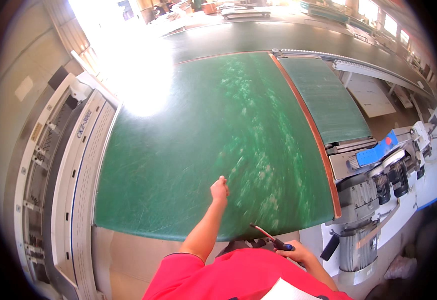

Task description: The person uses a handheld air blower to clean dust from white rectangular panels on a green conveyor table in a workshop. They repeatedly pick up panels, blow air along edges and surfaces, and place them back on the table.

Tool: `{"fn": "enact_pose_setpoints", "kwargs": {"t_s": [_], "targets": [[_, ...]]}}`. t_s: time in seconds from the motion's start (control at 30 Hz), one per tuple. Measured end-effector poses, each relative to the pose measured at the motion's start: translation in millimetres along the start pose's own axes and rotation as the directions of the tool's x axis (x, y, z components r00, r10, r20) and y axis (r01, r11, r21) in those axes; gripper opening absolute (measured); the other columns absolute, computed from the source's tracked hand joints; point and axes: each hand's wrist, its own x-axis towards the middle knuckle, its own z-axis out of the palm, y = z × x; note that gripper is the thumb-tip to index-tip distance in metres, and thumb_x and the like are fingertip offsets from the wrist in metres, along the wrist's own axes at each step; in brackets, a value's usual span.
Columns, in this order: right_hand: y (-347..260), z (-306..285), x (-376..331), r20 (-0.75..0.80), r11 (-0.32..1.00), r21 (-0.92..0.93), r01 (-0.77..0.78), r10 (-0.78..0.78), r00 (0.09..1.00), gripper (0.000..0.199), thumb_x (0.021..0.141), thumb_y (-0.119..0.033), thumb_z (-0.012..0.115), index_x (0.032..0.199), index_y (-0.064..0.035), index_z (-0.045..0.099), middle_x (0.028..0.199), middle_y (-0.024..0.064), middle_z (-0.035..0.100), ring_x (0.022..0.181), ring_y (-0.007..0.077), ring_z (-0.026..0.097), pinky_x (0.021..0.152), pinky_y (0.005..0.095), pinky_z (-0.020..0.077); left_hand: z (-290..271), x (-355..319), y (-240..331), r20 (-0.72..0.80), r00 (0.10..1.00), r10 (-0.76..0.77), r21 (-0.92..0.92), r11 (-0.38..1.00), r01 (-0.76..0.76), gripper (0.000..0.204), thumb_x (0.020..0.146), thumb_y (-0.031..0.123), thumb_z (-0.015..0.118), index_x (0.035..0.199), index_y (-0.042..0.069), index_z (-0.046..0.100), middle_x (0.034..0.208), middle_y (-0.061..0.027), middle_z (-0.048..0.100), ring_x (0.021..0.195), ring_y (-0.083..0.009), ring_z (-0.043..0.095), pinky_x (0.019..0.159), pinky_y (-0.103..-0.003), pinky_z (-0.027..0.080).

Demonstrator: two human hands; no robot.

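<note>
My left hand [220, 189] is closed in a fist over the large green tabletop [148, 175], its forearm reaching up from the near edge; nothing sticks out of it. Whether the fist touches the surface I cannot tell. Close to my body, past the table's near edge, my right hand [298, 251] grips what looks like an air blow gun [282, 245]. It has a blue and black handle and a thin reddish rod with a dark tip, pointing up and left over the table's near edge. Pale dusty streaks run along the right half of the green surface.
A reddish-brown strip [306, 120] edges the table's right side. Beyond it lie a narrower green belt [326, 97] and a machine with a grey motor [358, 252] and blue part [377, 149]. A long white machine [76, 185] borders the left. Strong glare covers the far left corner.
</note>
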Motion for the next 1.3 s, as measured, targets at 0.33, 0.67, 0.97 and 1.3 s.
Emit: {"fn": "enact_pose_setpoints", "kwargs": {"t_s": [0.33, 0.67, 0.97, 1.3], "targets": [[8.2, 65.2, 10.3, -0.365, 0.969, 0.217, 0.116, -0.03, 0.93, 0.024, 0.086, -0.028, 0.071, 0.08, -0.0049, 0.068, 0.065, 0.0034, 0.06, 0.062, 0.0117, 0.055, 0.057, 0.031, 0.0431, 31.8, 38.1, 14.0, 0.325, 0.94, 0.104, 0.196, 0.965, -0.174, 0.018, 0.093, 0.018, 0.058, 0.078, 0.009, 0.056, 0.055, -0.0007, 0.048, 0.046, -0.0096, 0.042, 0.043, -0.026, 0.034], [-16.9, 105.9, 18.0, -0.49, 0.992, 0.101, 0.071, -0.012, 0.872, 0.04, 0.083, -0.04, 0.069, 0.084, -0.001, 0.068, 0.071, 0.016, 0.065, 0.068, 0.0306, 0.062, 0.064, 0.0402, 0.0464, 44.4, 44.4, -0.2, 0.541, 0.815, 0.209, 0.346, 0.828, -0.442, 0.017, 0.095, 0.015, 0.056, 0.092, 0.0, 0.062, 0.061, -0.001, 0.053, 0.056, -0.0082, 0.045, 0.053, -0.024, 0.037], [-11.3, 105.5, 22.6, -0.523, 0.995, 0.043, 0.086, -0.051, 0.851, 0.043, 0.084, -0.044, 0.069, 0.085, -0.0007, 0.066, 0.072, 0.0154, 0.064, 0.069, 0.0286, 0.062, 0.065, 0.0388, 0.0467, 25.5, 80.1, 5.7, 0.746, 0.459, 0.483, 0.443, 0.155, -0.883, 0.027, 0.09, 0.011, 0.059, 0.112, -0.005, 0.063, 0.121, -0.014, 0.06, 0.113, -0.0292, 0.054, 0.093, -0.036, 0.047], [-15.6, 88.5, 36.8, -0.46, 0.988, 0.022, 0.15, -0.123, 0.879, 0.037, 0.084, -0.039, 0.071, 0.095, -0.0033, 0.07, 0.081, 0.0113, 0.068, 0.074, 0.0222, 0.064, 0.07, 0.0332, 0.0491, 29.8, 40.1, 83.8, 0.608, 0.751, 0.257, 0.279, 0.817, -0.505, 0.031, 0.093, 0.011, 0.061, 0.117, -0.009, 0.059, 0.102, -0.0117, 0.068, 0.092, -0.0139, 0.063, 0.085, -0.03, 0.049]]}}
